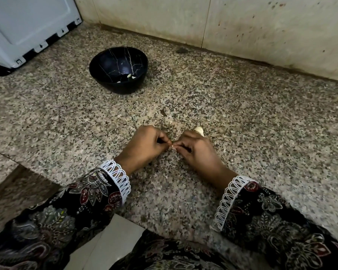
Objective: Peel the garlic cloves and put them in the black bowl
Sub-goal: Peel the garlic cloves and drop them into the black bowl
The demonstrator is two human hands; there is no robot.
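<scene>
The black bowl point(119, 70) with thin pale veins stands on the speckled granite counter point(261, 123), far left of centre, and holds a few peeled garlic cloves point(129, 76). Nearer to me, my left hand point(144, 146) and my right hand point(195, 147) meet fingertip to fingertip low over the counter, both with curled fingers pinching one small garlic clove point(172, 147), which is mostly hidden between them. A pale garlic piece point(199, 131) sticks out just behind my right hand.
A white appliance point(27, 30) stands at the far left corner. A stained tiled wall point(242, 26) runs along the back. Small bits of garlic skin point(232, 131) lie on the counter right of my hands. The counter edge and floor tile point(109, 242) are below.
</scene>
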